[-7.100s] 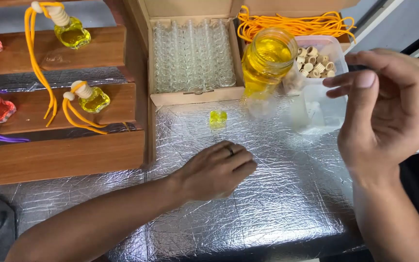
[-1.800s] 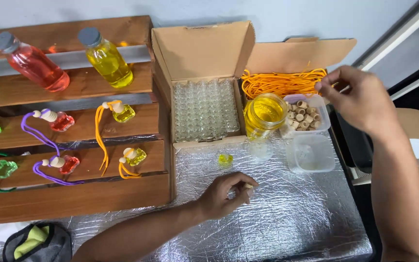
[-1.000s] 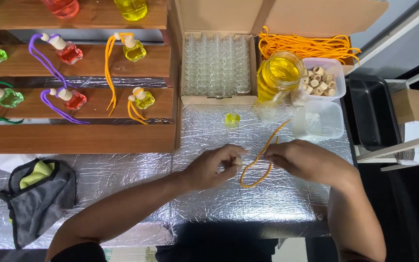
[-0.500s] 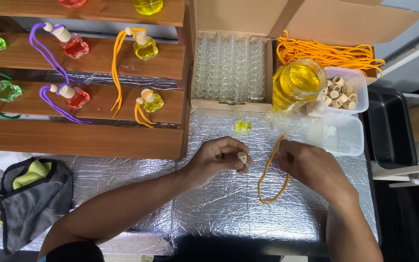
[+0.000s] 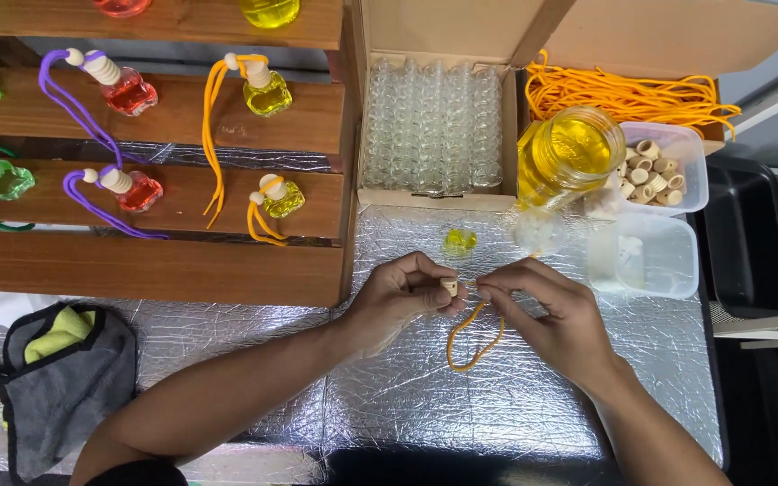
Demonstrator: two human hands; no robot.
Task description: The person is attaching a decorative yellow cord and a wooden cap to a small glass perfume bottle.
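While your left hand [image 5: 400, 297] pinches the small wooden cap [image 5: 448, 286], your right hand [image 5: 551, 310] grips the orange cord [image 5: 472, 337] at its ends. Cord is limp and light; hold it close to the tips. Cap is tiny and rigid, likely easy to drop.

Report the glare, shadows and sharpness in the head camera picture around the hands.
Head view: the crinkled foil table cover throws scattered glare; the left hand and right hand cast only soft shadows on it; the wooden cap and orange cord loop are sharp, without motion blur; the tray of clear glass bottles glints, so single bottles are hard to tell apart.
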